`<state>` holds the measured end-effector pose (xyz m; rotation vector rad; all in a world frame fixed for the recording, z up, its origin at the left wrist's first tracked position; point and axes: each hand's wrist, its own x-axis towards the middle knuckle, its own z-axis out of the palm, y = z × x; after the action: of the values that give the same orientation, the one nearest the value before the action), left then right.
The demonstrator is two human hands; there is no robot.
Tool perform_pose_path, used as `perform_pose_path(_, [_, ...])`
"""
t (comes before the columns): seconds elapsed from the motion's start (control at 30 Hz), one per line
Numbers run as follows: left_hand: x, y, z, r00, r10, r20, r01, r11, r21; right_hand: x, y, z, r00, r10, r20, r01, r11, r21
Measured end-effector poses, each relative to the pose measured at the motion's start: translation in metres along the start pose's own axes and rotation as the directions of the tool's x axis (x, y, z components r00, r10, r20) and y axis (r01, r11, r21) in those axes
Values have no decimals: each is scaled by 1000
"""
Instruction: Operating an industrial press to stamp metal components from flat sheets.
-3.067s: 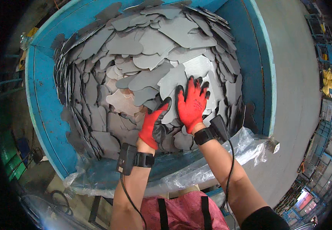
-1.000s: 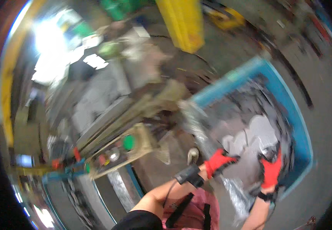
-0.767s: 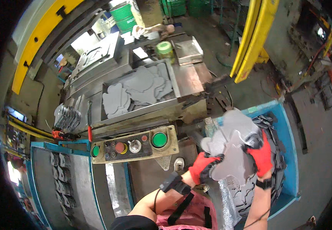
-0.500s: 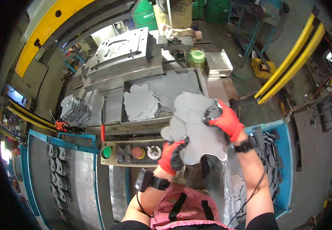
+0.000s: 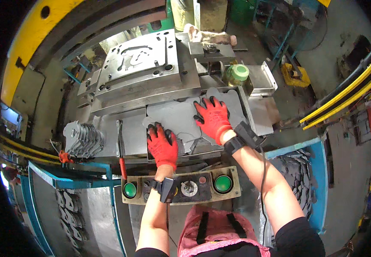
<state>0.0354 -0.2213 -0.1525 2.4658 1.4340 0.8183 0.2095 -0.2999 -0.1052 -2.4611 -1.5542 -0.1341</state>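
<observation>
A flat grey metal blank [image 5: 178, 116] with a wavy outline lies on the press bed below the upper die plate [image 5: 139, 64]. Both my hands wear red gloves and lie palm down on it with fingers spread. My left hand [image 5: 162, 145] rests on the blank's near edge. My right hand [image 5: 212, 118] presses on its right part. Neither hand wraps around the sheet. Black bands with cables sit on both wrists.
A control panel [image 5: 181, 188] with two green buttons sits just below my hands. A red-handled tool [image 5: 121, 147] and a stack of cut blanks [image 5: 83, 137] lie to the left. A green-lidded can [image 5: 237, 73] stands behind. A blue bin of blanks [image 5: 301, 175] is at the right.
I turned from the blue bin to the press carrying the blank in both hands. It has gone from held in the air to lying flat on the bed under my palms.
</observation>
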Motion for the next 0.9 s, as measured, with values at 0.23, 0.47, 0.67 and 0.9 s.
perform_pose_path(0.23, [-10,-3,-11,975,26,221,23,976,-218,-96,52,-10,894,211,-394,-85,946,313])
perform_pose_path(0.47, [-13,112,-40,810,574,-122,-579,816,-3,-266,140,-2,491,810,-320,-660,586,470])
perform_pose_path(0.67, [-117,248,19,740,669,76,-377,505,-776,-423,191,30,168,979,-117,-670,201,715])
perform_pose_path(0.9, [-259,353,137,202,907,370,-647,407,-645,-539,257,38,58,928,369,-326,-332,885])
